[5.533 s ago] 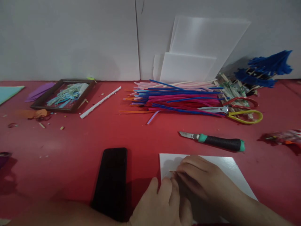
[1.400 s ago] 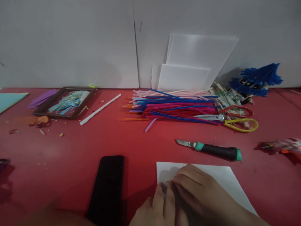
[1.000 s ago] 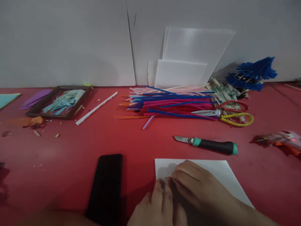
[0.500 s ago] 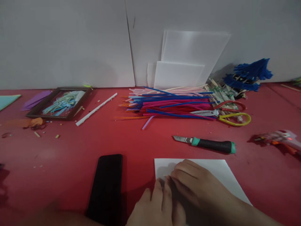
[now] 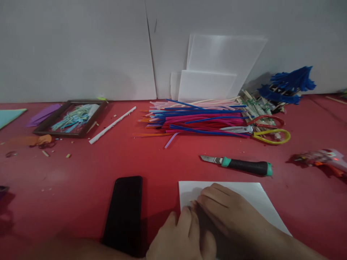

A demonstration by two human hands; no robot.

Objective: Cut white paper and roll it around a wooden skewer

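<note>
A white sheet or board [image 5: 267, 206] lies on the red table under both hands. My right hand [image 5: 227, 207] rests on its left half, fingers curled and pressed together. Just below and to the left, my left hand [image 5: 183, 234] has its fingers bent, with the tips close to the right hand's fingertips. Whatever sits between the fingertips is hidden or too small to name. Beyond the sheet is a utility knife [image 5: 244, 166] with a black and green handle, blade pointing left. A black phone [image 5: 123, 216] lies left of my hands.
Behind lie a bundle of coloured pipe cleaners [image 5: 200, 119], scissors [image 5: 268, 133] with red and yellow handles, and a blue fringed object [image 5: 292, 85]. A glue gun [image 5: 325, 159] is at right. A brown frame [image 5: 78, 131] and a white stick [image 5: 112, 125] are at left.
My left hand's fingers have shifted very slightly right and down on the sheet. My right hand keeps nearly the same place. The whole view has moved a little.
</note>
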